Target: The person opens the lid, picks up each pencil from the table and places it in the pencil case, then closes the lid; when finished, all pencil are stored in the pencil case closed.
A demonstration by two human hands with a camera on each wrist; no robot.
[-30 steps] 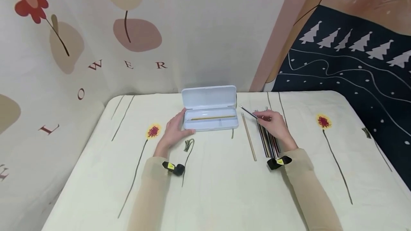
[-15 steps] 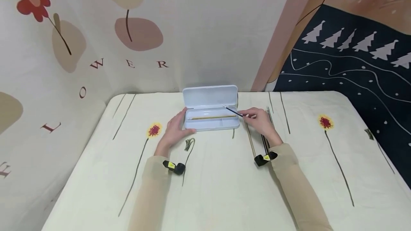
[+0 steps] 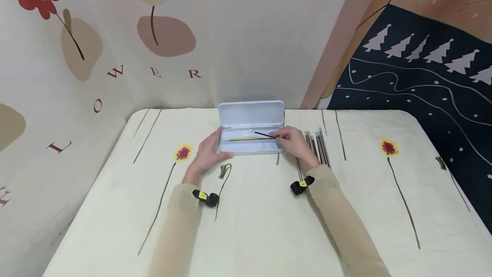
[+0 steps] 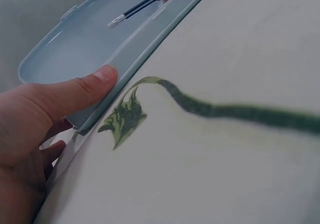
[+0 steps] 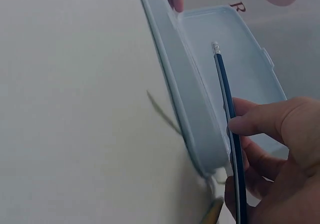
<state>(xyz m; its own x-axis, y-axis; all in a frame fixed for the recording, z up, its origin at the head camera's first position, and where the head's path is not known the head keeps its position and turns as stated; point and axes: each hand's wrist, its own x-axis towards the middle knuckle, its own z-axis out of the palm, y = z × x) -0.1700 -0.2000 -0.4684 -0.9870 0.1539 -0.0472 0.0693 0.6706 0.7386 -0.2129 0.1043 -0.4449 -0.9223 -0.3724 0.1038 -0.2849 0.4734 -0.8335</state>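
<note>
A light blue pencil case (image 3: 251, 115) stands with its lid raised at the far side of the table. My left hand (image 3: 209, 152) grips its left end, the thumb along the front edge in the left wrist view. Between thumb and fingers my right hand (image 3: 294, 141) pinches a dark blue pencil (image 5: 226, 82) with a silver ferrule and white eraser. This pencil points left, over the case's tray, near its right end. A yellow pencil (image 3: 246, 139) lies lengthwise inside the tray.
Several dark pencils (image 3: 323, 146) lie in a group right of the case, partly hidden by the right wrist. A light wooden pencil (image 3: 299, 170) lies apart from them. The white tablecloth (image 3: 250, 217) has printed flowers; a printed curtain (image 3: 246, 54) hangs behind.
My right hand has carried the dark blue pencil leftward from the pencil group to over the case's tray. The left hand keeps its place at the case.
</note>
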